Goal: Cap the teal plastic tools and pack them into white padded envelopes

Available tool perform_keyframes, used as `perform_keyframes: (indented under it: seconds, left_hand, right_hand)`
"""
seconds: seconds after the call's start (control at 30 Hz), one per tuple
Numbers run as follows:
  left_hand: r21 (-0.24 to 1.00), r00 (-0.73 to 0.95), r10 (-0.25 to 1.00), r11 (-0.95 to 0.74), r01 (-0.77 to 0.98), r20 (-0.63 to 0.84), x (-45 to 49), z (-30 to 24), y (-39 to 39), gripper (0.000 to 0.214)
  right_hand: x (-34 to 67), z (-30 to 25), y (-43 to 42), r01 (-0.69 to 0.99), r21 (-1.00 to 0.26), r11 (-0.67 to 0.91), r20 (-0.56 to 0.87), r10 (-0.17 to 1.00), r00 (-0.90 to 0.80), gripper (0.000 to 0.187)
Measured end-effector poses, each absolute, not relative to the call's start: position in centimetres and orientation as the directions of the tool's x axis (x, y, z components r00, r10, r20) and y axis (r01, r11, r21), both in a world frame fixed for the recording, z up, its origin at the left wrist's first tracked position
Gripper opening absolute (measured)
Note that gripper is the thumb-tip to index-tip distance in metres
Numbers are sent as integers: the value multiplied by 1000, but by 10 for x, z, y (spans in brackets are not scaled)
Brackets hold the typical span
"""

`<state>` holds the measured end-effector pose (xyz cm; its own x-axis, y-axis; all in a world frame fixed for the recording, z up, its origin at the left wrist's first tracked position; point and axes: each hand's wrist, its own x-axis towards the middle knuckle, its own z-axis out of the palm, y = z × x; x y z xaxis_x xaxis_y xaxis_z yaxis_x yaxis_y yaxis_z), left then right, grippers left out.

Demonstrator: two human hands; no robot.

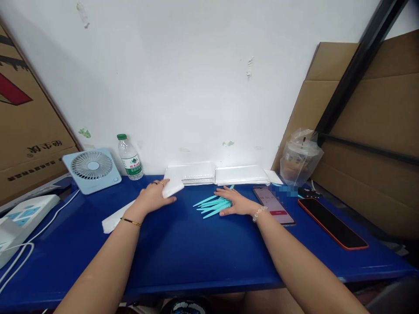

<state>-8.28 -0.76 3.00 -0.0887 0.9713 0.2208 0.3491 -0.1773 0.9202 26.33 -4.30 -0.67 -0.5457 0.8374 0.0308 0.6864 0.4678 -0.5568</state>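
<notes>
My left hand (153,197) rests on the blue table (183,253) with its fingers closed on a small white packet (172,187). My right hand (235,201) lies flat with spread fingers on a fan of several teal plastic sticks (212,206). Two stacks of white packets (193,173) (241,175) lie against the wall just beyond both hands. Another white packet (113,220) lies under my left forearm.
A small blue desk fan (92,169) and a water bottle (130,158) stand at the back left. A power strip (20,220) with cables is at the far left. Two phones (274,205) (332,223) and a bagged drink cup (299,159) sit on the right, by cardboard panels.
</notes>
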Motion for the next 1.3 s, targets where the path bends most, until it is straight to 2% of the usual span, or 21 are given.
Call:
perform_keyframes:
  seconds: [0.07, 0.13, 0.23, 0.3, 0.33, 0.4, 0.47, 0.5, 0.57, 0.63, 0.7, 0.83, 0.93, 1.0, 1.17, 1.3]
  left_hand:
    - [755, 68, 994, -112, 646, 90, -85, 14, -7, 69]
    - [685, 140, 990, -118, 719, 23, -84, 7, -8, 78]
    - [820, 128, 987, -156, 551, 102, -73, 10, -12, 70]
    - [912, 153, 974, -210, 351, 166, -56, 14, -16, 53]
    - [919, 223, 954, -260, 296, 199, -46, 15, -19, 43]
    - [847, 410, 849, -461, 264, 334, -24, 14, -23, 29]
    - [761, 500, 748, -604, 237, 437, -3, 11, -27, 19]
    - [731, 546, 730, -622, 281, 411, 5, 9, -27, 17]
    - [642, 616, 754, -593, 487, 229, 17, 7, -28, 15]
    - [509, 608, 793, -537, 673, 34, 24, 7, -26, 10]
    - [421, 572, 820, -507, 752, -34, 26, 7, -23, 4]
    - [382, 510, 859, -489, 784, 53, 26, 1, -17, 9]
    - [412, 517, 849, -512, 753, 111, 27, -7, -15, 13]
    - [451, 559, 815, -559, 696, 148, 28, -11, -16, 16]
    - [491, 575, 798, -581, 650, 182, 26, -14, -20, 22]
    - [479, 551, 822, -546, 687, 146, 27, -13, -21, 19]
  right_hand:
    - [258, -8, -52, 716, -491, 496, -1, 822, -570, 77]
    - [252, -10, -67, 721, -451, 526, -2, 807, -590, 71]
    - [245, -11, -94, 726, -424, 542, 7, 804, -595, 68]
    - [243, -9, -107, 727, -413, 549, 22, 804, -594, 66]
    - [243, -8, -109, 729, -404, 553, 49, 809, -586, 64]
    - [248, -3, -103, 756, -367, 542, 149, 837, -527, 56]
    - [259, 2, -85, 813, -313, 491, 255, 868, -426, 42]
    - [266, 4, -74, 837, -288, 465, 265, 879, -397, 32]
    - [280, 6, -52, 838, -274, 471, 180, 882, -436, 24]
    - [291, 6, -37, 822, -315, 474, 99, 878, -469, 20]
    - [296, 3, -31, 801, -378, 463, 65, 877, -476, 16]
    - [289, -5, -37, 734, -529, 425, 89, 888, -450, 9]
    - [275, -10, -43, 647, -673, 358, 79, 905, -419, 16]
    - [268, -12, -44, 605, -723, 334, 87, 912, -400, 20]
    - [262, -15, -40, 693, -609, 385, 218, 922, -320, 14]
    - [262, -20, -37, 686, -617, 386, 192, 919, -345, 17]
